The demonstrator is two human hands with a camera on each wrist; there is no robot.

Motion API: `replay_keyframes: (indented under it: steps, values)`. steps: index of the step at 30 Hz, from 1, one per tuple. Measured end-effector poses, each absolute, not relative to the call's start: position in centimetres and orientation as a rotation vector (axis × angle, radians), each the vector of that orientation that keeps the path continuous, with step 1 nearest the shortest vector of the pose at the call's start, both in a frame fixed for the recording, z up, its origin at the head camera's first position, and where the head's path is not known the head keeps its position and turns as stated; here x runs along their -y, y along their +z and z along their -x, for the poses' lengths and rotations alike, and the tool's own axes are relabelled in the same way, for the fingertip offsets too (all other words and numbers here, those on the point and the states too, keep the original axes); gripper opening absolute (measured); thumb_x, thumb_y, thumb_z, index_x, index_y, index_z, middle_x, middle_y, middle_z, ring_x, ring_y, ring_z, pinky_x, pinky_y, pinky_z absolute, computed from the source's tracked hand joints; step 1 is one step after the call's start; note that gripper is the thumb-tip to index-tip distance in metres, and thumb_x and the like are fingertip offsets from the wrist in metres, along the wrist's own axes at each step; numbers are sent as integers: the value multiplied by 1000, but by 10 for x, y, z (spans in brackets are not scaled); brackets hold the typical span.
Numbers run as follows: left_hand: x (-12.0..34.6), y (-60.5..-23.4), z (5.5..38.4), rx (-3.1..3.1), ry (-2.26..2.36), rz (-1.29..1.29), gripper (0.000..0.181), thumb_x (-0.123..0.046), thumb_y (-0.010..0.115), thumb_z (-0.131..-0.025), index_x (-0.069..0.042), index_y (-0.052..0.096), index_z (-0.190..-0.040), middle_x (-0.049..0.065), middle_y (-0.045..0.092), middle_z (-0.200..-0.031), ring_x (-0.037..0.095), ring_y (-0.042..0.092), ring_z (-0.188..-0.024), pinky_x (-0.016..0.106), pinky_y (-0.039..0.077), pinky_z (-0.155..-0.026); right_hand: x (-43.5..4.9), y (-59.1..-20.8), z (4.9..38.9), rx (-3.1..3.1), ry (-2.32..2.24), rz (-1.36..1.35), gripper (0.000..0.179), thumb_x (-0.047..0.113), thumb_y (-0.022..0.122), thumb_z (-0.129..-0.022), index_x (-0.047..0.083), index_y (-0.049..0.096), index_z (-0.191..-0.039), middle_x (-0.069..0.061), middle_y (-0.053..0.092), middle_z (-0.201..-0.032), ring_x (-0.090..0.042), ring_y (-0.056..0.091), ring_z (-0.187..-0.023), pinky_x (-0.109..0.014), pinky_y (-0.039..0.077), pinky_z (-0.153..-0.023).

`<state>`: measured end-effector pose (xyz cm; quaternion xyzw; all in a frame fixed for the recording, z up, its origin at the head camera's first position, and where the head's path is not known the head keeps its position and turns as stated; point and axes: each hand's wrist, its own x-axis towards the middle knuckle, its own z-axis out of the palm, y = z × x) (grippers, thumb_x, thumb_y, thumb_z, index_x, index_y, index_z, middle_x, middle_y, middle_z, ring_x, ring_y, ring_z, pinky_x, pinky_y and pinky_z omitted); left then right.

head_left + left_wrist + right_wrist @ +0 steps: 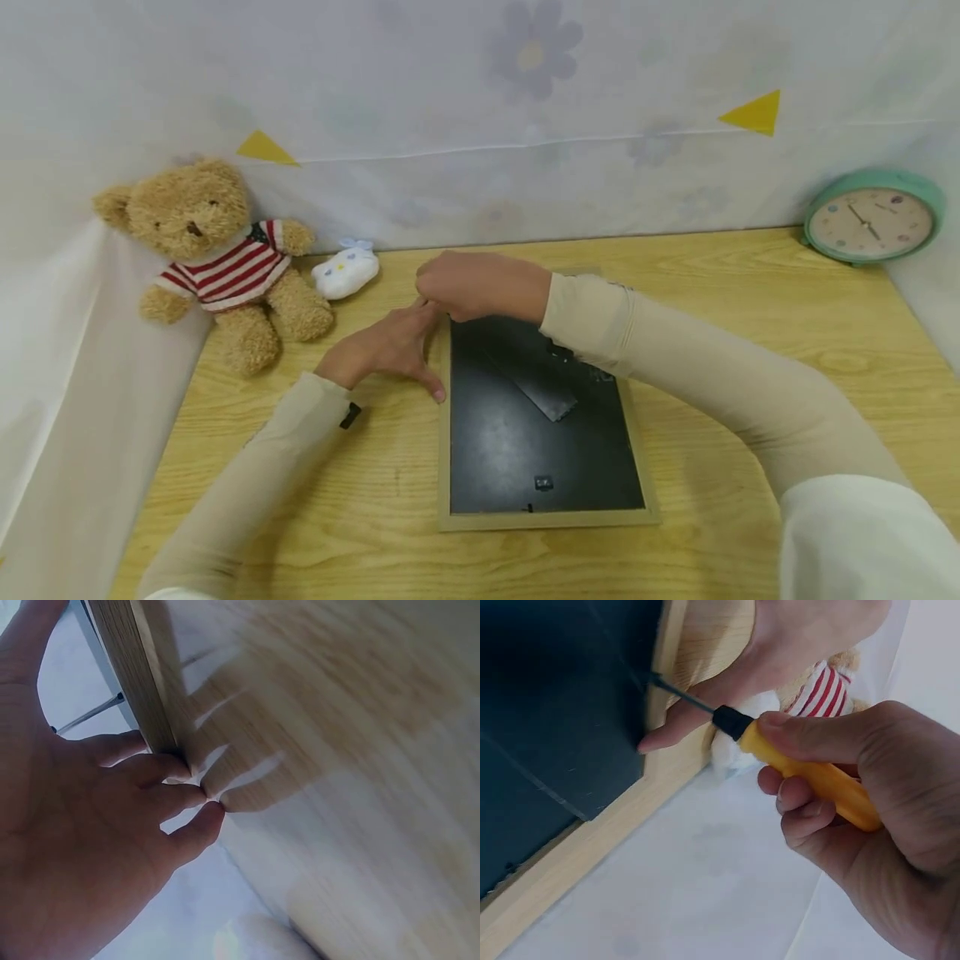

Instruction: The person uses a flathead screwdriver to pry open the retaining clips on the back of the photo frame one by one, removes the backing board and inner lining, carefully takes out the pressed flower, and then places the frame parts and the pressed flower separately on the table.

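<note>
The picture frame (510,458) lies lengthwise away from us on the desk (360,500). Our right hand's (900,787) fingers curl round the yellow screwdriver (814,776), tip at the left inner edge, near the far corner; our left hand (390,342), fingers spread, touches that side.

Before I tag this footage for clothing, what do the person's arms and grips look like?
Beige sleeves reach down to both wrists, with white fabric higher up. A small black piece shows at the left cuff. The left grip and right grip are bare, without gloves.
</note>
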<state>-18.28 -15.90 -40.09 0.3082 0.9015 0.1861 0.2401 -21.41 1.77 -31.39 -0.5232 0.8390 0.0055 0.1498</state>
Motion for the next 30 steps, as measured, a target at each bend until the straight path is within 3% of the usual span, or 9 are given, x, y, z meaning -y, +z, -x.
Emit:
replay_keyframes:
  steps: [4,11,18,22,25,30]
  values:
    - [158,-401,182,-2464,538,-858,151,-65,91,-53,-27,-7,-161,4,-6,-167,32,26,-146,49,29,-115,-8,-311,214,-2404,92,1432,11,-2,63,-94,3,69,-102,-11,66,-101,-25,62,-90,-36,52,-82]
    - [156,-395,183,-2459,513,-834,151,-61,93,-53,-21,-4,-162,6,-2,-167,33,32,-143,49,31,-114,2,-307,216,-2402,126,1355,9,9,62,-99,6,67,-105,-8,65,-99,-21,58,-86,-34,49,-79]
    - [157,-396,183,-2465,483,-851,148,-59,94,-54,-18,1,-162,9,-1,-167,31,25,-147,51,29,-115,6,-309,218,-2409,133,1295,7,11,61,-100,8,67,-103,-5,62,-93,-19,54,-81,-33,47,-76]
    - [156,-398,185,-2446,496,-850,151,-60,93,-54,-24,-6,-162,7,-10,-167,34,9,-151,55,26,-115,-11,-314,219,-2454,61,1294,13,8,58,-99,7,69,-93,-6,60,-85,-19,49,-74,-34,46,-72]
    - [156,-400,187,-2429,506,-842,152,-62,92,-56,-30,-14,-160,5,-13,-166,35,-3,-152,61,19,-116,-25,-315,217,-2485,45,1277,12,5,60,-98,6,72,-95,-8,64,-94,-20,54,-78,-35,50,-75]
    - [162,-403,186,-2428,557,-801,150,-62,92,-55,-34,-12,-160,13,-4,-166,37,-3,-152,64,14,-115,-39,-317,210,-2505,41,1286,16,11,67,-97,6,73,-111,-10,64,-111,-25,63,-95,-39,54,-83]
